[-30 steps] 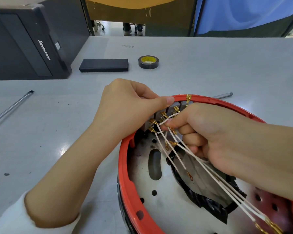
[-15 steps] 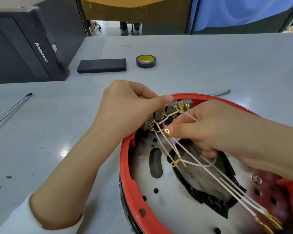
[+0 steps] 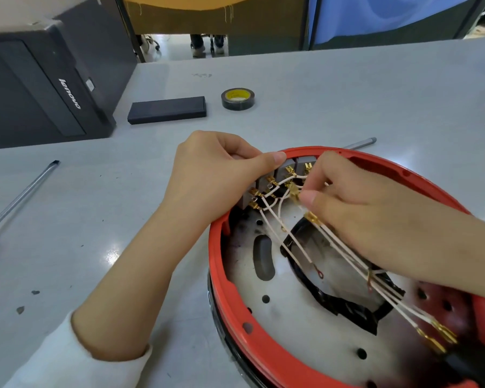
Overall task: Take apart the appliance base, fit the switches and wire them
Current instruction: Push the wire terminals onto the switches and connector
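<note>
Two hands, left (image 3: 219, 175) steadying switches (image 3: 280, 177), right (image 3: 347, 208) pinching wire terminal (image 3: 294, 191)

red base rim (image 3: 219, 278), white wires (image 3: 300, 249), brass terminals (image 3: 291, 191), yellow-cored black tape (image 3: 237, 99)

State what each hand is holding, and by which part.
The right hand pinches a white wire at its brass connector. The left hand grips the row of switches on the red base's rim.

grey table (image 3: 347, 102), blue curtain (image 3: 389, 18) and yellow cloth (image 3: 207, 4) behind.
</note>
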A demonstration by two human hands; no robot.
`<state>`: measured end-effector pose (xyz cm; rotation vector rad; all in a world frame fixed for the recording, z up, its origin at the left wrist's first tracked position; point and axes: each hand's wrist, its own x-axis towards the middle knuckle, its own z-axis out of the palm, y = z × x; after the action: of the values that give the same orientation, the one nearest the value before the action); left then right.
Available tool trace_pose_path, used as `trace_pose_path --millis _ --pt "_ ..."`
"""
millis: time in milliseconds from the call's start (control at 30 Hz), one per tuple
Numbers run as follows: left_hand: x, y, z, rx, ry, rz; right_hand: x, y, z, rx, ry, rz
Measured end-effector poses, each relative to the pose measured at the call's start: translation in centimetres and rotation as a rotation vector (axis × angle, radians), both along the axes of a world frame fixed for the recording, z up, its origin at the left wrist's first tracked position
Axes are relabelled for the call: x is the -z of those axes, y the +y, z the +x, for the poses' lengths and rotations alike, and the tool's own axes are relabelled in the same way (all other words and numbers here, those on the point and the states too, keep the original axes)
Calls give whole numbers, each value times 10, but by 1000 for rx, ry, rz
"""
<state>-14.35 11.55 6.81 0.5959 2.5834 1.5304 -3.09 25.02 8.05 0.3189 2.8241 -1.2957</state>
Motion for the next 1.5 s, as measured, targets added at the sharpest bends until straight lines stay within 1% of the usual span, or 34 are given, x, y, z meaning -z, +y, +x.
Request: trace_pose_path --millis 100,200,467,700,1200,1500 --pt "0 -1 -1 9 -2 1 7 -4 0 -47 31 211" --pt "0 -1 -1 18 13 0 7 -7 -3 -73 89 342" --pt "2 -2 -1 18 4 24 2 -2 -14 -86 186 432" --pt "1 -2 0 14 17 22 9 -2 -15 -100 254 413" --pt "2 -2 0 38 -4 55 12 -4 -16 -83 193 315" --pt "2 -2 -1 25 -1 41 13 -4 -20 -93 182 337"
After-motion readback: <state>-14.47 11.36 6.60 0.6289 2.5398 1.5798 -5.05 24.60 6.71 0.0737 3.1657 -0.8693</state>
